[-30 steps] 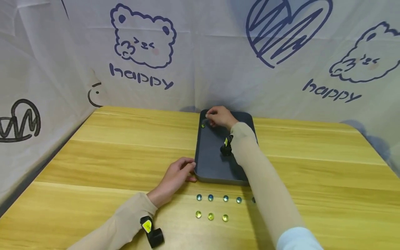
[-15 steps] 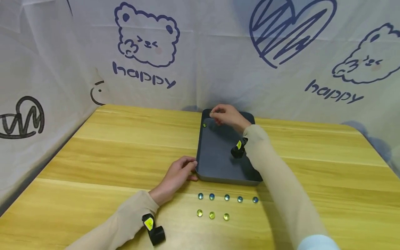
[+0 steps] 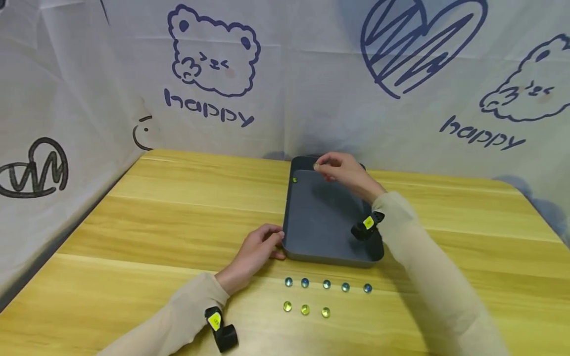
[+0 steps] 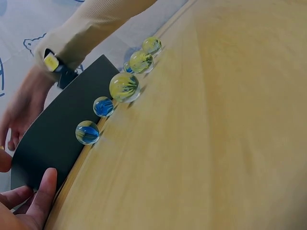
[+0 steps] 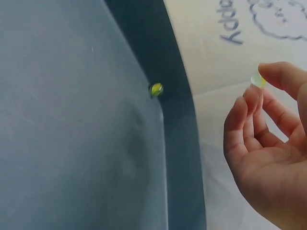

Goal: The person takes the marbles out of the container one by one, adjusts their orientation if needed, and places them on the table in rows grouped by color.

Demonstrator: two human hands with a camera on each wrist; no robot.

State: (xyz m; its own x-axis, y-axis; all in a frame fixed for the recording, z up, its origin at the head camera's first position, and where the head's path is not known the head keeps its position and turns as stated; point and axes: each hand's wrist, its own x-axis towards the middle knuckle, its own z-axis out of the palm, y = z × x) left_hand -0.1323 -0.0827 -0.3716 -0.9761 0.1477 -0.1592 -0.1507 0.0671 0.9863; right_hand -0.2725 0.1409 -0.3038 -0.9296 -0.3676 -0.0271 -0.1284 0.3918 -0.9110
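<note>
My right hand (image 3: 345, 170) pinches a yellow-green glass marble (image 5: 257, 80) between thumb and fingertip. It is held up over the far end of a dark grey tray (image 3: 329, 217). Inside the tray, a second yellow-green marble (image 3: 295, 180) lies near the far left corner, against the wall. At the near left corner, my left hand (image 3: 254, 252) touches the tray from outside. The left wrist view shows its fingers (image 4: 46, 189) resting against the outer wall. In front of the tray lie a row of several blue marbles (image 3: 327, 284) and a row of three yellow-green marbles (image 3: 305, 309).
The tray stands on a wooden table (image 3: 200, 222) with its far end close to a white cloth (image 3: 311, 99) printed with drawings. Each wrist carries a small black camera (image 3: 222, 331). The right forearm (image 3: 436, 267) reaches in past the tray's right side.
The right hand has moved right along the tray's far end, still pinching the marble. Its forearm has moved right, uncovering the rightmost blue marble. The left hand stays at the tray corner.
</note>
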